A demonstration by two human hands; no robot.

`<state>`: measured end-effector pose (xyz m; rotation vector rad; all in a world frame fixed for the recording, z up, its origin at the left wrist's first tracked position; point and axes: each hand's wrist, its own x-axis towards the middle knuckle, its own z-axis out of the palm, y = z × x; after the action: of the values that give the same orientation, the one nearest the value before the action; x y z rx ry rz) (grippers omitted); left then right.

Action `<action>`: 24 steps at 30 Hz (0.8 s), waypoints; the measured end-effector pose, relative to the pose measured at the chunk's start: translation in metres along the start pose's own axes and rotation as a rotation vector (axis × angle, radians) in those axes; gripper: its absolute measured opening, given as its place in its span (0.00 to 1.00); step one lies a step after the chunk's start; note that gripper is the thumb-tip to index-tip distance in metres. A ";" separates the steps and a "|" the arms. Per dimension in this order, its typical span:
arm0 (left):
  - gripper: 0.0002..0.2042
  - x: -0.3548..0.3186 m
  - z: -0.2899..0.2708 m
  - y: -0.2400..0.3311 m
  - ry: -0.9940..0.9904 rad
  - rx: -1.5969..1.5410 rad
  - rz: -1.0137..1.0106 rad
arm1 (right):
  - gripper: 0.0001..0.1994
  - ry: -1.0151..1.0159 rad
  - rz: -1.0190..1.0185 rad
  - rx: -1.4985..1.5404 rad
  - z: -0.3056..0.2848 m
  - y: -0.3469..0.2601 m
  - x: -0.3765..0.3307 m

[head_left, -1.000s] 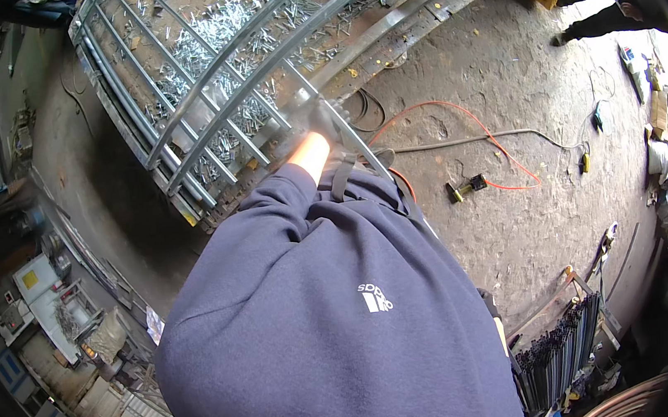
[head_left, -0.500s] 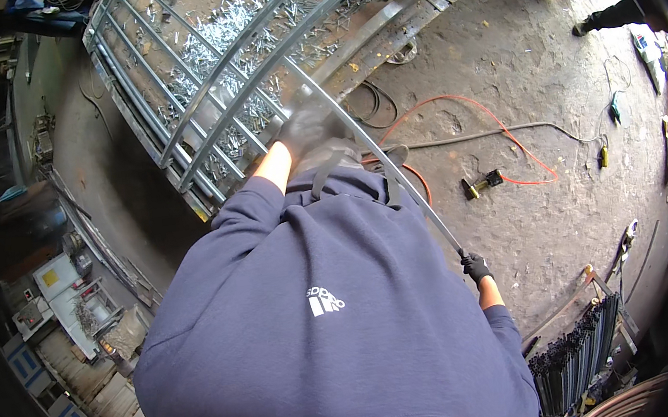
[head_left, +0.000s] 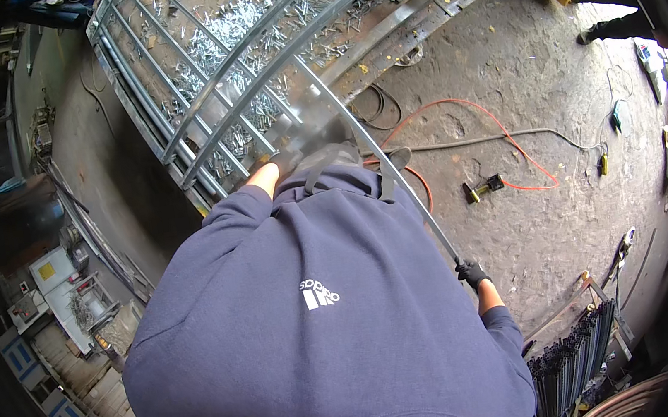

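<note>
From the right hand [head_left: 471, 272], lower right of centre, the metal bar [head_left: 359, 128] is slanted up and leftward, its long axis directed toward the curved rails [head_left: 253, 89] at upper centre. Its lower end is clasped in the right hand's curled fingers. The left hand [head_left: 287, 162], farther off, left of the bar, is blurred; its opening cannot be told.

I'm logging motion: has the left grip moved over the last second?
Yes: judged against the metal crossbars, the left grip has shifted leftward and lower in view.
</note>
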<state>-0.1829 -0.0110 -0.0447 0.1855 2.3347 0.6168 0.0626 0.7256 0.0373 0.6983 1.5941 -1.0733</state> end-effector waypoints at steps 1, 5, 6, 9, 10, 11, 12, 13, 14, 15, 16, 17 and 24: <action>0.13 0.004 0.001 -0.002 -0.062 0.022 -0.057 | 0.13 -0.028 0.063 -0.022 -0.002 0.003 0.002; 0.12 0.020 -0.005 0.008 0.013 -0.063 0.009 | 0.16 0.303 -0.034 0.126 -0.014 0.021 0.015; 0.12 0.023 -0.008 0.013 0.035 -0.212 -0.094 | 0.19 0.403 -0.107 0.058 -0.014 0.026 0.021; 0.10 0.027 -0.016 0.025 -0.003 -0.389 -0.218 | 0.13 0.078 0.041 0.399 -0.018 0.033 0.040; 0.10 0.029 -0.018 0.027 0.002 -0.312 -0.175 | 0.08 0.033 0.201 0.565 -0.015 0.034 0.044; 0.10 0.029 -0.019 0.028 -0.015 -0.222 -0.176 | 0.03 -0.034 0.265 0.570 -0.014 0.034 0.045; 0.10 0.029 -0.019 0.029 0.007 -0.287 -0.161 | 0.04 -0.157 0.201 0.587 -0.010 0.033 0.044; 0.10 0.028 -0.018 0.029 0.019 -0.331 -0.179 | 0.06 -0.190 0.235 0.595 -0.006 0.032 0.038; 0.10 0.027 -0.016 0.028 0.018 -0.370 -0.207 | 0.06 -0.189 0.165 0.571 -0.002 0.030 0.031; 0.09 0.025 -0.014 0.028 0.049 -0.441 -0.204 | 0.06 -0.129 0.084 0.499 0.001 0.028 0.020; 0.09 0.022 -0.012 0.027 0.067 -0.505 -0.212 | 0.05 -0.094 0.029 0.530 0.003 0.025 0.009; 0.09 0.018 -0.009 0.026 0.083 -0.568 -0.222 | 0.05 -0.014 0.050 0.619 0.005 0.021 -0.002; 0.16 -0.018 -0.005 0.025 0.070 -0.325 -0.109 | 0.24 0.391 -0.089 -0.073 0.005 -0.028 0.034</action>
<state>-0.1740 0.0033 -0.0183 -0.1135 2.2547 0.9470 0.0308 0.7059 0.0128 0.8302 2.0038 -0.9760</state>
